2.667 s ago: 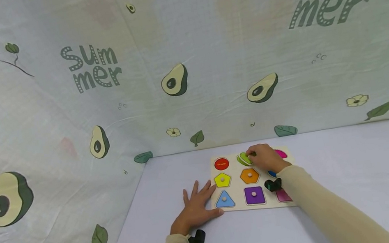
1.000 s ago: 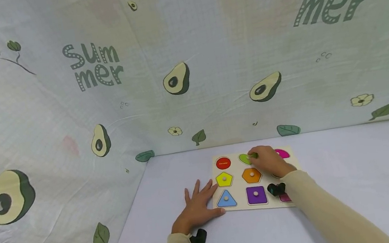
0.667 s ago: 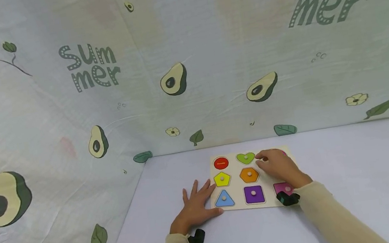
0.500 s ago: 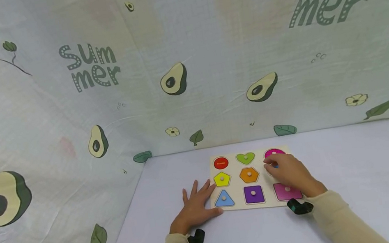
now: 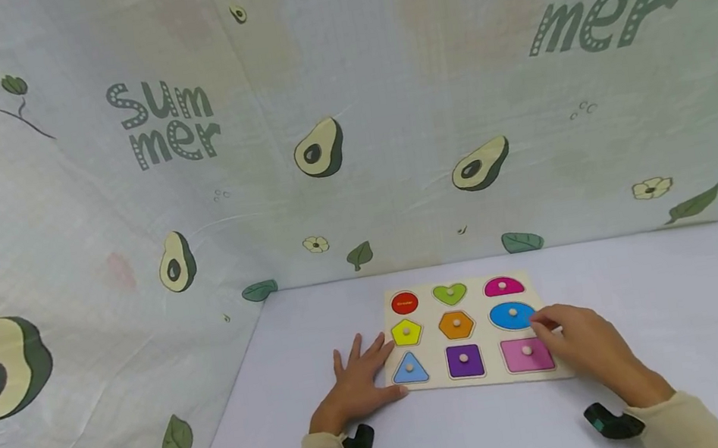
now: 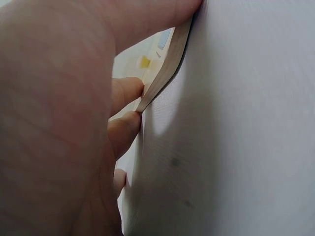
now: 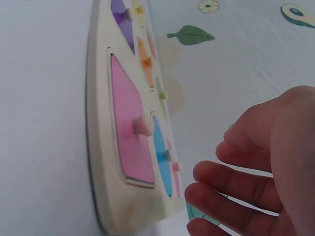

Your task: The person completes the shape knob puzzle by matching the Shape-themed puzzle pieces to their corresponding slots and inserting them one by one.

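Right hand (image 5: 583,345) withdrew, relaxed, beside the puzzle board (image 5: 477,379); left hand (image 5: 360,381) flat against it.

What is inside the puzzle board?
The puzzle board holds nine coloured shapes; eight show pegs, the red circle shows none. Whatever lies beneath them is covered.

The left grip (image 6: 54,123) fills most of the left wrist view and hides nearly all of the puzzle board (image 6: 165,64), while lettering on the red circle (image 5: 404,302) is too small to read.
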### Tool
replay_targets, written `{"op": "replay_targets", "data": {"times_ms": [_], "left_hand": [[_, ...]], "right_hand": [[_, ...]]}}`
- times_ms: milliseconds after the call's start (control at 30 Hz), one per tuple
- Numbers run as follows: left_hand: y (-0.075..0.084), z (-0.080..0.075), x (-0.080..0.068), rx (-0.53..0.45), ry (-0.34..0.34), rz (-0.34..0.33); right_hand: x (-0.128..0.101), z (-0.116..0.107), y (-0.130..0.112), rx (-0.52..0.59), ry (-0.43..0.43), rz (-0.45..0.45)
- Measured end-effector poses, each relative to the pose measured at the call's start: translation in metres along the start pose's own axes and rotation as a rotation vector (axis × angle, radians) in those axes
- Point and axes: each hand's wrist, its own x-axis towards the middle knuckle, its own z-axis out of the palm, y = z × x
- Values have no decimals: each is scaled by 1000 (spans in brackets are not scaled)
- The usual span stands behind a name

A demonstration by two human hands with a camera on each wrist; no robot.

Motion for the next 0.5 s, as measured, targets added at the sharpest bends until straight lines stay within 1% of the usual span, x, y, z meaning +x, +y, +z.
{"op": "replay_targets", "data": {"times_ms": [100,267,500], "left_hand": [[-1,0,-2,3,0,-6],[1,-2,-3,-6,3,-7],[6,-3,-1,-6,-3,-2]], "right_hand": [[-10,-2,4,-28,2,14],[-24,-12,12,-64,-17,69],[-42,-28,39,-105,-54,161]]}}
